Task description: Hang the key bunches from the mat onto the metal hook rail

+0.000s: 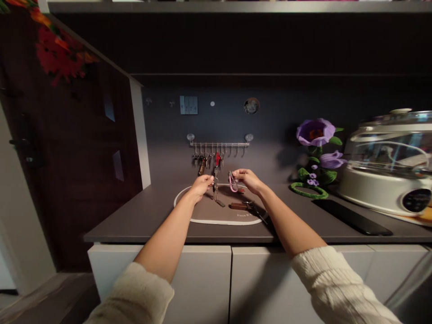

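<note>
My left hand [201, 186] is closed, thumb and fingertips pinching a bunch of keys [215, 191] that dangles over the mat. A pink carabiner [232, 182] hangs from the closed fingers of my right hand [248, 179]; part of it is hidden by the fingertips. Below both hands lies the oval brown mat [205, 213] with its pale rim. On it rests a brown key holder with keys [239, 206], under my right hand. Behind, a metal hook rail [219, 144] on the wall carries several keys [202, 161] and a red key fob [218, 158].
At the right stand purple artificial flowers [316, 132] with a green ring base, and a white appliance with a clear lid [374, 184]. A black phone [353, 218] lies on the dark countertop [135, 220]. A shelf [236, 6] overhangs the counter.
</note>
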{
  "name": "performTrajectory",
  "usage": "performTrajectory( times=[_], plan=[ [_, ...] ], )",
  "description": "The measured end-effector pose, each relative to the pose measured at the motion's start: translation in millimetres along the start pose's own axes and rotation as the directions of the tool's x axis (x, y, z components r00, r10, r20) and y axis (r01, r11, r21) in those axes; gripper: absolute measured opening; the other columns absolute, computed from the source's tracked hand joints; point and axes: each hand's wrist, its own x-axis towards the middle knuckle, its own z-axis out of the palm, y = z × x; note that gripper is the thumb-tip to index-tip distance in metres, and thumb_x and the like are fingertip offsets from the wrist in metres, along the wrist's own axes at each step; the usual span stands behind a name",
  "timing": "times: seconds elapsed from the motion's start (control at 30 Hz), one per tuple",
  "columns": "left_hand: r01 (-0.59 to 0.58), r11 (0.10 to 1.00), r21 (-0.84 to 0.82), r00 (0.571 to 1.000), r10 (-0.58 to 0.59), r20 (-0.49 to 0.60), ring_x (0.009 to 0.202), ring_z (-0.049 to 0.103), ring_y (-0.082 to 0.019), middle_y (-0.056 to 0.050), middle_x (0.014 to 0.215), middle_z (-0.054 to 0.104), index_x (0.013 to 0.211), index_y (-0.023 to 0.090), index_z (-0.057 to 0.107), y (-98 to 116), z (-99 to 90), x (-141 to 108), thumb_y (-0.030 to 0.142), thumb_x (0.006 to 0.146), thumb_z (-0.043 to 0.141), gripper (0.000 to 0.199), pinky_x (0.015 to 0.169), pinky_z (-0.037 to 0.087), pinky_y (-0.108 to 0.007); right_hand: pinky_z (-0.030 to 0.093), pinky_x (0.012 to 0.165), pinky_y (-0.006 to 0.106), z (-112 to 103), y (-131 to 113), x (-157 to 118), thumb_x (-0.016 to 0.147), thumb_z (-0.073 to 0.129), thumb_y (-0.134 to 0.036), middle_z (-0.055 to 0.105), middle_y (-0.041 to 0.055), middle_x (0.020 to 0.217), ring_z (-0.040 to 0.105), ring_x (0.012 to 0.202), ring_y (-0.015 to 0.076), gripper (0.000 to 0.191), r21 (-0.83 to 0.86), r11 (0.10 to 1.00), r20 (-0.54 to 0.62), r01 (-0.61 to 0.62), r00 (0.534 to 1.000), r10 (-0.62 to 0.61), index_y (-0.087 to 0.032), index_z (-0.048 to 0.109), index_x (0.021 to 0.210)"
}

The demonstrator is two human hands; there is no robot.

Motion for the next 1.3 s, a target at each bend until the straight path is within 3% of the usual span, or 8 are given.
performTrajectory(
  times=[0.2,0.4,0.73,0.9,1.17,1.3],
  plan=[
    [-0.015,1.000,-0.010,1.000,0.015,0.002,0.058,0.046,-0.008,0.000,0.066,0.057,0.066,0.014,0.054,0.2,6.3,0.2,0.029,0.068,0.061,0.017,0.057,0.031,-0.022,0.031,0.061,0.025,-2.7,-3.9,-1.7,0.058,0.065,-0.038,0.057,0.0011,0.062,0.045,0.058,0.0094,0.026,0.025,0.999,0.000,-0.032,0.999,0.032,-0.014,0.059,0.064],
    [-0.042,0.999,0.031,0.999,0.042,-0.008,0.058,0.046,-0.009,-0.001,0.066,0.058,0.065,0.014,0.054,4.1,14.8,5.6,0.034,0.066,0.062,0.021,0.058,0.033,-0.023,0.032,0.061,0.024,-3.6,-3.5,-0.3,0.056,0.066,-0.041,0.055,-0.0015,0.061,0.044,0.057,0.0079,0.030,-0.065,0.998,-0.099,0.000,0.995,-0.007,-0.015,0.053,0.062],
    [-0.183,0.983,0.034,0.983,0.182,0.013,0.061,0.049,-0.010,0.000,0.062,0.058,0.073,0.014,0.062,25.0,35.2,27.9,0.024,0.064,0.064,0.013,0.066,0.037,-0.024,0.032,0.053,0.022,-1.0,-18.8,13.8,0.056,0.067,-0.046,0.054,-0.0024,0.059,0.043,0.053,0.0064,0.037,-0.033,0.992,-0.024,0.118,0.993,-0.119,-0.013,0.059,0.068],
    [-0.203,0.979,0.013,0.979,0.203,-0.013,0.065,0.051,-0.011,-0.002,0.066,0.061,0.071,0.013,0.063,18.2,43.5,30.6,0.031,0.060,0.069,0.022,0.068,0.037,-0.024,0.035,0.057,0.022,4.0,-20.4,17.9,0.057,0.068,-0.044,0.056,-0.0019,0.062,0.046,0.056,0.0070,0.035,0.008,0.990,-0.018,0.141,0.990,-0.141,-0.013,0.059,0.070],
    [-0.219,0.970,0.105,0.972,0.207,0.113,0.052,0.039,-0.008,0.004,0.049,0.049,0.057,0.013,0.062,9.6,42.1,25.6,0.050,0.048,0.071,0.040,0.055,0.027,-0.023,0.039,0.057,0.023,13.9,-9.5,18.7,0.051,0.074,-0.037,0.056,-0.0019,0.062,0.050,0.056,0.0081,0.037,0.089,0.992,-0.124,0.087,0.989,-0.076,-0.015,0.055,0.074],
    [-0.200,0.968,0.152,0.975,0.182,0.124,0.046,0.031,-0.006,0.007,0.041,0.035,0.042,0.014,0.049,10.9,41.0,23.9,0.049,0.044,0.073,0.042,0.051,0.021,-0.023,0.038,0.056,0.023,18.4,-7.9,18.7,0.048,0.075,-0.036,0.056,-0.0023,0.060,0.049,0.055,0.0076,0.039,0.070,0.993,-0.128,0.090,0.988,-0.080,-0.015,0.054,0.073]
  ],
)
